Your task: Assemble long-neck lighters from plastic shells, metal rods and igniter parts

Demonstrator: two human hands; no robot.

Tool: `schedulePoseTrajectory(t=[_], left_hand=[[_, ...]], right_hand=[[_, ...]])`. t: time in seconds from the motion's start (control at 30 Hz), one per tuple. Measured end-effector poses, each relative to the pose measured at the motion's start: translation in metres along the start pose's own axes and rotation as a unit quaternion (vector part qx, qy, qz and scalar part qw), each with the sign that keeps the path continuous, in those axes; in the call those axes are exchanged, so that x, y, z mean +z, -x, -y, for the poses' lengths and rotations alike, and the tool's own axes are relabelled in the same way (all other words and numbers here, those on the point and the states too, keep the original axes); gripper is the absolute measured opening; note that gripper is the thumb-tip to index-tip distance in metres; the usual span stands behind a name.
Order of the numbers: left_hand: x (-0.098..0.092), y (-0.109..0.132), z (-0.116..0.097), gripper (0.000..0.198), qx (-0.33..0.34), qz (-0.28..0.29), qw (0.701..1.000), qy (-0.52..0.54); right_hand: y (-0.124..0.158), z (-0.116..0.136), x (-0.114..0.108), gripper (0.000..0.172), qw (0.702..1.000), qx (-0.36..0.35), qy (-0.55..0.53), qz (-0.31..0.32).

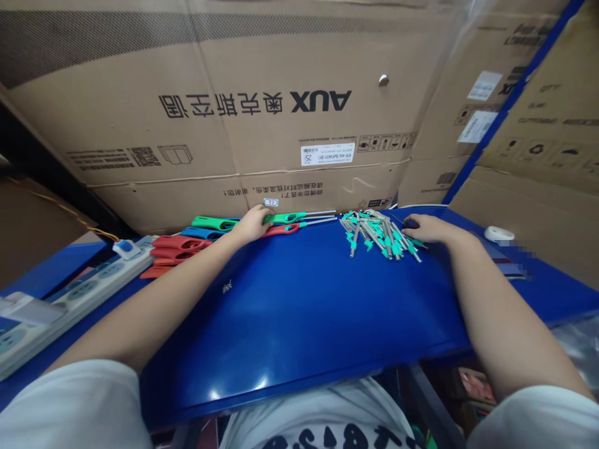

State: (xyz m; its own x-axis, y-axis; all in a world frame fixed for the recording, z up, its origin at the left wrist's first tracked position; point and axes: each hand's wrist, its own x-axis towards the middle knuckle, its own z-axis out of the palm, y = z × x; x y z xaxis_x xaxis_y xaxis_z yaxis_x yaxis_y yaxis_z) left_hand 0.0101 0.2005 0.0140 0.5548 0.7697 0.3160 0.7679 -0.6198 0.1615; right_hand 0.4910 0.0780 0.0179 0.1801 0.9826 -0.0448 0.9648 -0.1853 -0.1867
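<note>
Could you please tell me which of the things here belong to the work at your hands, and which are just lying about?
Belonging to the work:
left hand on a green long-nozzle lighter
right hand on a pile of metal nozzles with teal fittings
red lighter bodies
blue lighter body

Just lying about:
AUX cardboard carton
power strip

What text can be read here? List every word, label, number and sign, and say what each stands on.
"AUX": upside down on the cardboard carton
"奥克斯空调": upside down on the same carton
"25": on the white label; its small print is too small to read
Lower printed lines on the carton: too blurred to read
Dark shirt print: cut off, unreadable
</note>
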Motion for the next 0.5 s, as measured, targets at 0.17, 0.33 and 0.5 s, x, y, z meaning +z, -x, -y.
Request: schedulePoseTrajectory(t=[0.17, 0.33, 0.5], left_hand=[[-0.005, 0.004, -0.011, 0.033, -0.002, -0.008, 1.0, -0.021], [-0.022, 0.017, -0.026, 0.035, -0.032, -0.011, 0.996, -0.08], [-0.054, 0.034, -0.017, 0.033, -0.126, 0.006, 0.98, -0.156]], right_hand=[[0.0, 0.0, 0.0, 0.04, 1.0, -0.002, -0.005, -0.003], [0.0, 0.001, 0.001, 0.039, 1.0, 0.004, -0.01, -0.016], [0.0, 0.001, 0.0, 0.046, 0.997, 0.02, -0.022, -0.065]])
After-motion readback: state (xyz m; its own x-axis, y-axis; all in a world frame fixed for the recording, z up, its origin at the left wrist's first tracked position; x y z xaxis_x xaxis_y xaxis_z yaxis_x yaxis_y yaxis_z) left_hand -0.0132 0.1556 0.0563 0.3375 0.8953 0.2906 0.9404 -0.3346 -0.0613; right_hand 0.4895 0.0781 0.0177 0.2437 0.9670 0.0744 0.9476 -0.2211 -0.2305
